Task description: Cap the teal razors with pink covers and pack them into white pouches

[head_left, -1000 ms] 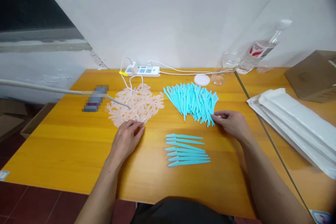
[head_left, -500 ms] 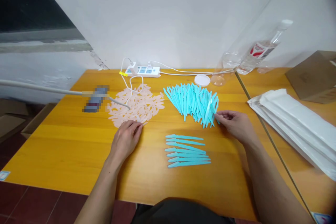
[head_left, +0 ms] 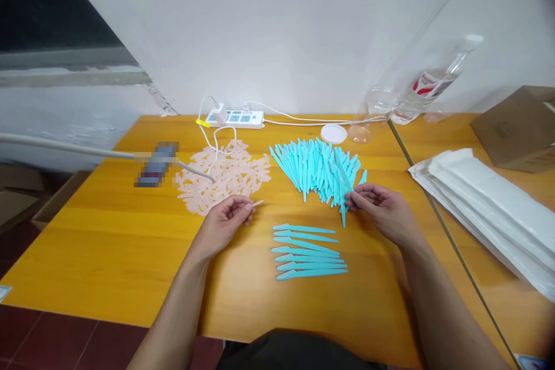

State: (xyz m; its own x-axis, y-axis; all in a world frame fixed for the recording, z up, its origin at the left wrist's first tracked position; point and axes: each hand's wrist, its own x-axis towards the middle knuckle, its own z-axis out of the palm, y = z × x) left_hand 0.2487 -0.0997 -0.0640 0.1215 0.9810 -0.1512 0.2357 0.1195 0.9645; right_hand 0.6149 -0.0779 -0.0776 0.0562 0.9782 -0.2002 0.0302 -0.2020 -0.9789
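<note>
A small pale pink razor cap [head_left: 258,203] is pinched between the thumb and fingers of my left hand [head_left: 225,221], its tip pointing right. Just behind that hand spreads a flat pile of similar pink caps [head_left: 225,170]. My right hand [head_left: 379,208] grips a turquoise eyebrow razor [head_left: 344,208], tilted over the front right of a heap of turquoise razors [head_left: 307,167]. Fingers hide part of its middle. Between my forearms, several more razors [head_left: 303,270] lie side by side in a row on the wooden table [head_left: 243,300].
A phone [head_left: 156,165] lies left, with a grey tube [head_left: 87,147] crossing over it towards the caps. Behind are a power strip [head_left: 243,119], a white lid [head_left: 333,133], a clear jar [head_left: 361,132] and a bottle [head_left: 427,87]. White plastic packets [head_left: 481,208] and a cardboard box [head_left: 515,127] are right.
My left hand has lifted off the edge of the pink pile and moved right with a cap. My right hand has drawn a razor up from the heap, slightly left.
</note>
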